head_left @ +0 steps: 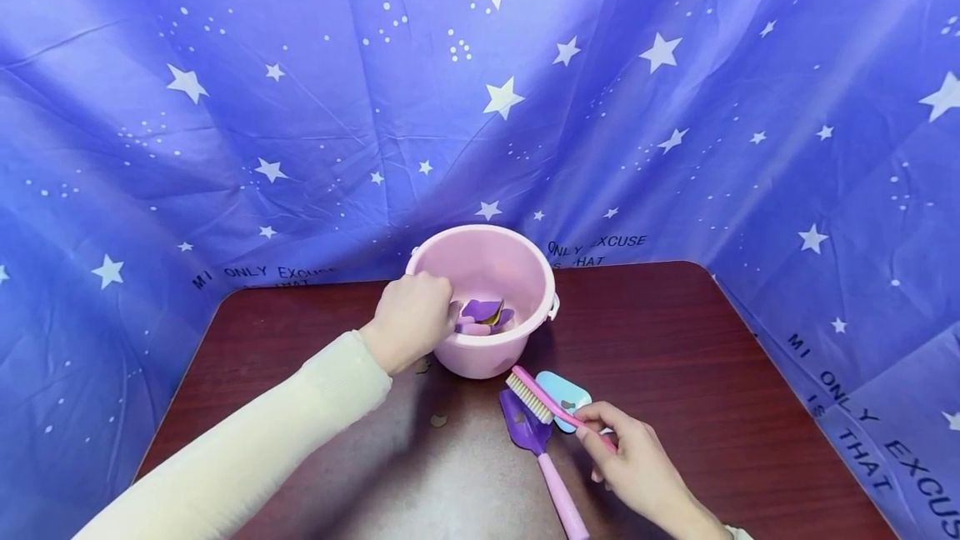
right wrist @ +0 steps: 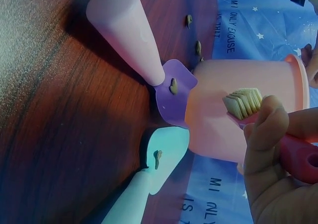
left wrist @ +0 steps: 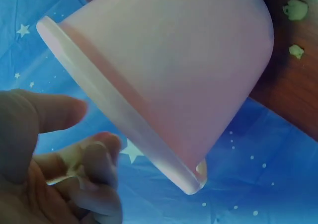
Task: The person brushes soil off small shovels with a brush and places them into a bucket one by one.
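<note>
My left hand (head_left: 411, 319) is at the near left rim of a pink bucket (head_left: 480, 357). In the left wrist view its thumb and index finger stand apart, the other fingers loosely curled, and I see nothing held. Purple pieces (head_left: 482, 311) and a pink part lie inside the bucket. My right hand (head_left: 637, 461) pinches a pink brush (head_left: 551, 402) by its handle. Its cream bristles (right wrist: 242, 102) hang over a purple toy shovel (head_left: 528, 427) with a pink handle. Beside that lies a light blue shovel (right wrist: 169, 147). Each shovel bears a small brownish bit.
Small pale brownish bits lie on the dark wooden table (head_left: 360, 440), one (head_left: 438, 421) in front of the bucket and another (head_left: 422, 366) by its base. A blue star-printed curtain (head_left: 420, 107) hangs around the table's far and side edges.
</note>
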Motion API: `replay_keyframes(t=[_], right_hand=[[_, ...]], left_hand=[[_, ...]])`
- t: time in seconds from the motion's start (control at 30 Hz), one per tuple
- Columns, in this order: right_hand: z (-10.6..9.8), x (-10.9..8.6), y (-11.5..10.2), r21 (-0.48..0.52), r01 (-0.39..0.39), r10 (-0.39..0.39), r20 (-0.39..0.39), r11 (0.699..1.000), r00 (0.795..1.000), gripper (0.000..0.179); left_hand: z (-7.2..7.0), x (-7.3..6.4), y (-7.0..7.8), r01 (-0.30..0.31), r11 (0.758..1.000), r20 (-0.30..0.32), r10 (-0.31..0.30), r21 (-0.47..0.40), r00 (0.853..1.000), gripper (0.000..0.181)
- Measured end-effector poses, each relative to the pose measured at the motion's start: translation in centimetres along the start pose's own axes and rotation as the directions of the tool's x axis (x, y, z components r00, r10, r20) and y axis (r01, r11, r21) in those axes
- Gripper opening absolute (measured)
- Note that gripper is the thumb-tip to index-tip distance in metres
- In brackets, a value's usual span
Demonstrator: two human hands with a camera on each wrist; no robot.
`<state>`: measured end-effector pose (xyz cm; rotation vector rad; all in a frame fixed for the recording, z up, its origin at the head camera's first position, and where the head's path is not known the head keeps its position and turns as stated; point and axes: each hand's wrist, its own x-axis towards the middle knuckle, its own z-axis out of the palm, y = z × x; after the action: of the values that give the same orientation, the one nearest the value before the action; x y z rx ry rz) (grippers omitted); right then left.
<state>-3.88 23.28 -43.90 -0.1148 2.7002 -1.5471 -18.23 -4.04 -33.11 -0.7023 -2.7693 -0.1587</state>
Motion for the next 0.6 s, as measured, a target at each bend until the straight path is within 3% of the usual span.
replay_keyframes(t=[0.27,0.6], right_hand=[[0.0,0.1,0.0,-0.003,-0.025,0.025,-0.029,1.0,0.999,0.013],[-0.2,0.3,0.2,-0.013,-0.04,0.039,-0.053,0.999,0.998,0.014]], left_hand=[[0.0,-1.6,0.1,-0.055,0.992,-0.11,0.043,-0.113,0.993,0.028],[0.2,-3.8,-0.6,-0.059,0.974,-0.155,0.025,-0.219,0.988,0.026]])
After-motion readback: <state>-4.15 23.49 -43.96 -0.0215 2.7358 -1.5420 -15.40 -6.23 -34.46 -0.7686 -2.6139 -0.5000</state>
